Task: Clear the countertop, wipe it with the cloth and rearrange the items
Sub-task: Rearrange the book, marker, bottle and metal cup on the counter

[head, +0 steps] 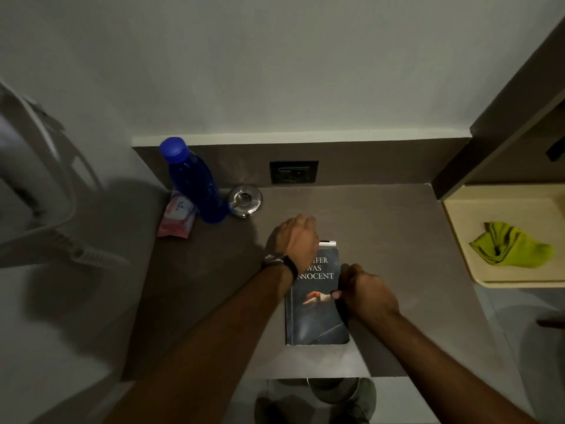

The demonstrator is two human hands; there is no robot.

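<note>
While the book lies flat mid-countertop, the left hand covers its far edge beside a white pen; its grip is hidden. The right hand pinches the book's right edge. Far left of the book stand 1 blue bottle, contents unclear, an empty-looking ashtray and wipes. Right of it, the green cloth lies unused on a tray; whether clearing or rearranging, I cannot tell.

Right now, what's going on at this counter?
A person is at a brown countertop. The left hand covers a white pen at the top of a dark book, and the right hand grips the book's right edge. A blue bottle, ashtray and wipes packet sit at the back; a green cloth lies aside.
</note>
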